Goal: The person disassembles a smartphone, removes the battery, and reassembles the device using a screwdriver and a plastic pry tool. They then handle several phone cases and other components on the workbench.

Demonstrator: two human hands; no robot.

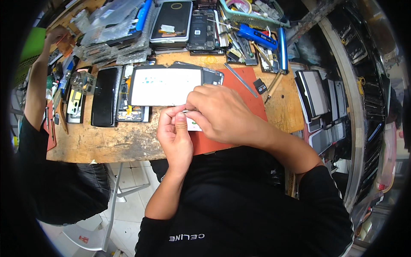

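Observation:
My left hand (175,137) and my right hand (220,113) meet over the red mat (252,113), fingertips pinched together on a small, thin item (186,111) too small and covered to name. A small white piece with green on it (193,125) shows just below my fingers. Directly behind them a white sheet (165,85) lies on dark flat devices. A thin metal strip (239,79) and a small black square (260,86) lie right of my hands.
The wooden bench (98,141) holds phones (105,96), bagged parts (102,36), blue tools (257,36) and a basket (252,10). A co-worker's arm (36,85) reaches across at the left. Stacked devices (314,98) stand at the right. A chair (107,231) is below left.

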